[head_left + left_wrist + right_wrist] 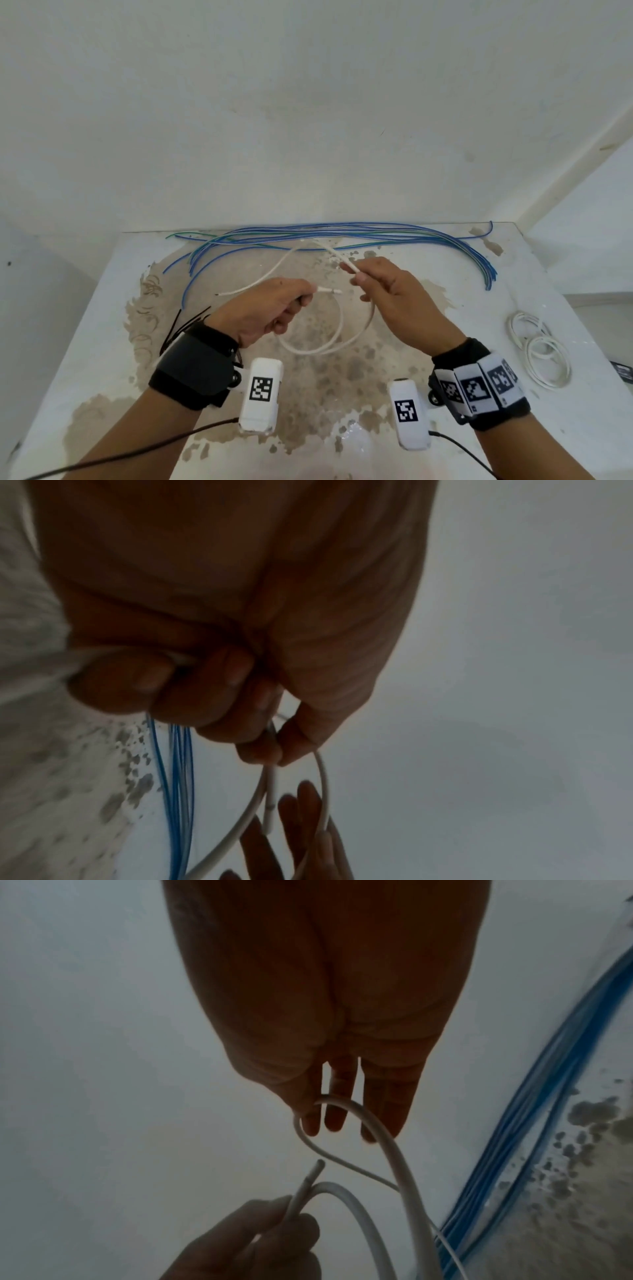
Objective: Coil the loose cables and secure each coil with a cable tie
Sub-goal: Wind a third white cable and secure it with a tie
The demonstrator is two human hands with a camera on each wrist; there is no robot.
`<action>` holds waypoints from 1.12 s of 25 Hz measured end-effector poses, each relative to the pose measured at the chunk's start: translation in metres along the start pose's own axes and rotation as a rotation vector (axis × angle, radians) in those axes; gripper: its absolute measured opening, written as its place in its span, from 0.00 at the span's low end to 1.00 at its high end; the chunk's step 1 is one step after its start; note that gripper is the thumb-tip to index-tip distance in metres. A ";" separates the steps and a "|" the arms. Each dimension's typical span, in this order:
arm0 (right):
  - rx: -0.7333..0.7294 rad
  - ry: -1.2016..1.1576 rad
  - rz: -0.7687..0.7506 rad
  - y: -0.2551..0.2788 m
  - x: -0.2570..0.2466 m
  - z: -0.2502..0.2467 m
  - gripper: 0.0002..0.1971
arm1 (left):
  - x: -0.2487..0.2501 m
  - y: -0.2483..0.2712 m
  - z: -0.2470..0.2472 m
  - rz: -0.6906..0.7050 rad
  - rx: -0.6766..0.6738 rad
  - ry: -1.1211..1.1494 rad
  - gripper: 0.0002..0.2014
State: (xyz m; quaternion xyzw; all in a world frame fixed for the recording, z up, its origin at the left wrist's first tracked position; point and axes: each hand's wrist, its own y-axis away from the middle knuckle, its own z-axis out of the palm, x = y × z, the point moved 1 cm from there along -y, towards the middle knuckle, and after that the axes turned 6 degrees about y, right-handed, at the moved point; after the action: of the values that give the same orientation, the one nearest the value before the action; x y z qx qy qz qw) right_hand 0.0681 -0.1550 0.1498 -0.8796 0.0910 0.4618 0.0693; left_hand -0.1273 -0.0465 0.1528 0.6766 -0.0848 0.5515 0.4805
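Both hands hold a white cable above the table. My left hand grips it near one end, and a short bare tip sticks out to the right. In the left wrist view the thumb and curled fingers pinch the cable. My right hand pinches the cable farther along, just beyond the left hand. A loop hangs down between the hands. In the right wrist view the cable bends round the fingertips. A bundle of black cable ties lies by my left wrist.
Several long blue cables lie along the back edge of the worn white table and curve down its right side. Two white coils lie at the right. Walls stand close behind and to the right.
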 end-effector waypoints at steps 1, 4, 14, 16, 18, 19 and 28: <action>-0.067 0.007 -0.017 -0.001 -0.003 0.003 0.14 | 0.001 0.001 0.004 -0.002 -0.003 -0.052 0.15; -0.210 0.129 -0.087 0.000 -0.013 0.009 0.15 | 0.005 0.003 0.011 -0.014 -0.009 -0.089 0.15; -0.170 0.030 0.011 0.004 -0.016 0.013 0.13 | 0.018 -0.003 0.032 0.083 0.140 -0.078 0.21; -0.138 0.046 0.006 0.006 -0.013 0.015 0.14 | 0.021 -0.005 0.035 0.102 0.164 -0.053 0.20; -0.113 0.069 0.012 0.007 -0.011 0.016 0.16 | 0.020 -0.007 0.038 0.117 0.170 -0.050 0.20; -0.106 0.072 0.022 0.008 -0.009 0.016 0.16 | 0.019 -0.008 0.038 0.131 0.178 -0.058 0.22; -0.085 0.117 0.095 0.007 -0.004 0.002 0.16 | 0.026 -0.017 0.032 0.149 0.286 0.011 0.25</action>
State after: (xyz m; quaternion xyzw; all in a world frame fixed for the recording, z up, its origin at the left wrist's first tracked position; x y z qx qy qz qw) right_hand 0.0630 -0.1612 0.1517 -0.9018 0.1168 0.4160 0.0046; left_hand -0.0852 -0.0507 0.1667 0.7269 -0.0525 0.5958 0.3375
